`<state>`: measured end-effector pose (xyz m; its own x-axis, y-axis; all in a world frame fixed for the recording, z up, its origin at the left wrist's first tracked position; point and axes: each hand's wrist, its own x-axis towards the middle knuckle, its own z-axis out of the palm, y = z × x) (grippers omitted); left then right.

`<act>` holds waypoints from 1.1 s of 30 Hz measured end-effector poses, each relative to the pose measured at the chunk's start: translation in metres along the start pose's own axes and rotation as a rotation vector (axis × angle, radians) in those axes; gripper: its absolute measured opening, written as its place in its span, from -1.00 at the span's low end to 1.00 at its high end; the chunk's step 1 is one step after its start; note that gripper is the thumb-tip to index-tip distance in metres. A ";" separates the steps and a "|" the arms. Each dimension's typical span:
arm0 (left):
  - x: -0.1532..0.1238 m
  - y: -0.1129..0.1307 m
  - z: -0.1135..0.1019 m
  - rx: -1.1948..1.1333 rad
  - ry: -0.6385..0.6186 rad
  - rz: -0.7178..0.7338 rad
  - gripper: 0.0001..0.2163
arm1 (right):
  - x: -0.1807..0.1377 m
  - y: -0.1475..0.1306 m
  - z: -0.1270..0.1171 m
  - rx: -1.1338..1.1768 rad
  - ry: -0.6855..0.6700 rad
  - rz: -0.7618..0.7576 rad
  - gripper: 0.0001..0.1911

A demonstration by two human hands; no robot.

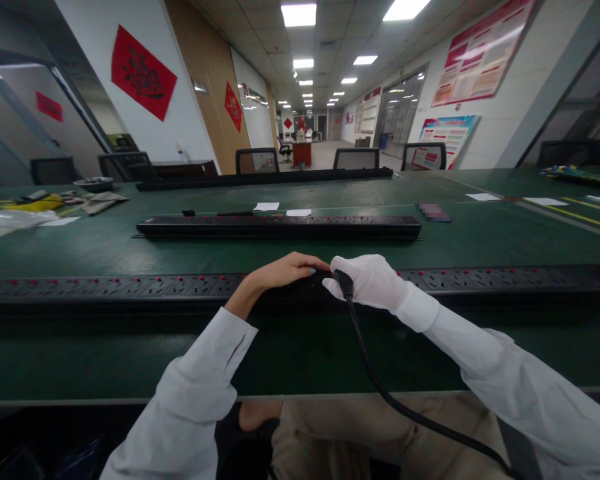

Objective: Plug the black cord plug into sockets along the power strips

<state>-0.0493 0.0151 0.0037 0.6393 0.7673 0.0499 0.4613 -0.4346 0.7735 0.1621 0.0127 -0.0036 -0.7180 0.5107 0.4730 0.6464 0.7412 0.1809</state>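
Note:
A long black power strip [130, 290] with rows of sockets and small red switches lies across the green table in front of me. My left hand [291, 270], bare, rests on its middle with the fingers stretched out to the right. In a white dotted glove, my right hand [367, 280] grips a black plug [343, 285] over the strip, just right of my left fingertips. From the plug a thick black cable [367, 360] hangs over the table's front edge and runs off to the lower right. The plug's front end is hidden by the glove.
Farther back on the green table [220, 257] lies a second black strip [280, 229], and behind it several long black bars [270, 177]. Small white papers [267, 207] lie between them. At the far left are a yellow item [37, 202], a cloth and a bowl [94, 184]. Office chairs [257, 161] stand beyond.

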 end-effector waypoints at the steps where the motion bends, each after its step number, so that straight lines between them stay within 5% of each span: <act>1: 0.000 -0.001 0.000 -0.011 0.004 0.002 -0.63 | 0.000 0.000 0.000 -0.005 0.005 0.004 -0.65; 15: 0.000 -0.006 -0.001 -0.135 -0.048 0.063 -0.54 | -0.001 0.000 0.003 -0.012 0.046 0.020 -0.61; 33: 0.000 0.000 0.002 0.049 -0.012 0.042 -0.49 | 0.000 -0.001 -0.001 -0.014 0.018 0.017 -0.62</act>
<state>-0.0479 0.0139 0.0023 0.6660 0.7422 0.0741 0.4628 -0.4891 0.7393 0.1619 0.0118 -0.0033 -0.7025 0.5147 0.4916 0.6619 0.7263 0.1853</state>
